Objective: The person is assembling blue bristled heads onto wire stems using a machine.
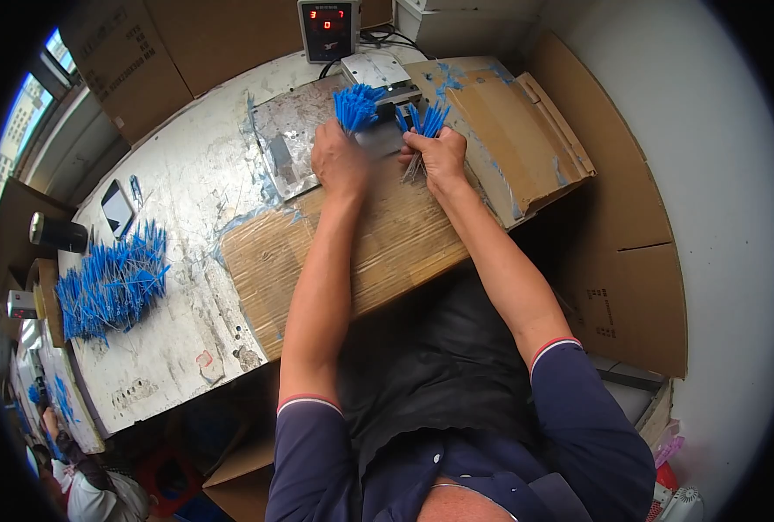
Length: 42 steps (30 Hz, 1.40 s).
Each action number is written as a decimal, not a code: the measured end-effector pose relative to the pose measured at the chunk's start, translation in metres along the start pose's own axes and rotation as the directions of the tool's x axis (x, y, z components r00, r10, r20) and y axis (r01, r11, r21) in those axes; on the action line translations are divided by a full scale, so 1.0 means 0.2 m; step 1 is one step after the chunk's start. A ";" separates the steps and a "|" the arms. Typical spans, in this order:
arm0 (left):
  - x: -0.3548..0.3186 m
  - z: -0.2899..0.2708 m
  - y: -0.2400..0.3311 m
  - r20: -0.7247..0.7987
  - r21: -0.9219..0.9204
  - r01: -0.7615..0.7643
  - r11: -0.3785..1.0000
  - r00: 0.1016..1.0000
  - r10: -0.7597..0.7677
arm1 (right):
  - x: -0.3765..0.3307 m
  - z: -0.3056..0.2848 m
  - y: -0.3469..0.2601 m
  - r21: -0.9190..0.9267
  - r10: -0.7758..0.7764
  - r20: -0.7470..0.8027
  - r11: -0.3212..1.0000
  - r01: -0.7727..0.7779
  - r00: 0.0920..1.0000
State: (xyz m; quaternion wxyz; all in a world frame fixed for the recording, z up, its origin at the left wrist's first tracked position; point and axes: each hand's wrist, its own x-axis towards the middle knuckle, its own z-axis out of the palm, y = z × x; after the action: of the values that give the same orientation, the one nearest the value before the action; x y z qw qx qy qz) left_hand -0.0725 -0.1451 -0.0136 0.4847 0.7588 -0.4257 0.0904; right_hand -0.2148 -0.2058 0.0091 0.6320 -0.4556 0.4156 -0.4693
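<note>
My left hand (339, 158) is closed round a thick bundle of blue-ended wires (357, 106), their blue ends pointing away from me. Closed on a smaller, looser bunch of blue-ended wires (430, 117) is my right hand (442, 157); thin greyish stems hang below its fingers. Both hands are just in front of a small bench machine (376, 70) with a pale metal top, and the bundles partly cover its front. A worn metal plate (287, 122) lies left of my left hand. Under my forearms a brown cardboard sheet (343, 248) covers the table's near edge.
A wide pile of blue-ended wires (113, 283) lies at the left, near a phone (117, 209) and a black cylinder (58, 233). A red-digit display (328, 30) stands at the back. Taped cardboard (500, 130) flanks the right. Another person (100, 487) is at lower left.
</note>
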 end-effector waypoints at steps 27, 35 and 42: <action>-0.01 0.00 0.04 0.143 -0.525 0.135 0.840 0.987 -0.069 | -0.07 0.08 0.00 -0.056 -0.012 0.245 0.998 0.027 0.969; -0.01 0.02 0.00 0.086 -0.566 0.183 0.804 0.983 -0.164 | -0.12 0.09 -0.03 0.034 -0.019 0.240 0.999 0.011 0.971; 0.00 0.01 0.01 -0.049 -0.555 0.163 0.816 0.972 -0.228 | 0.00 0.06 -0.05 -0.103 0.013 -0.006 0.995 -0.014 1.000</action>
State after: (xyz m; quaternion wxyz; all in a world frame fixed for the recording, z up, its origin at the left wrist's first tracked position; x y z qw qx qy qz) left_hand -0.0740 -0.1474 -0.0140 0.7111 0.6219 -0.3252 -0.0425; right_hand -0.2062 -0.2046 0.0225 0.6098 -0.4837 0.4439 -0.4440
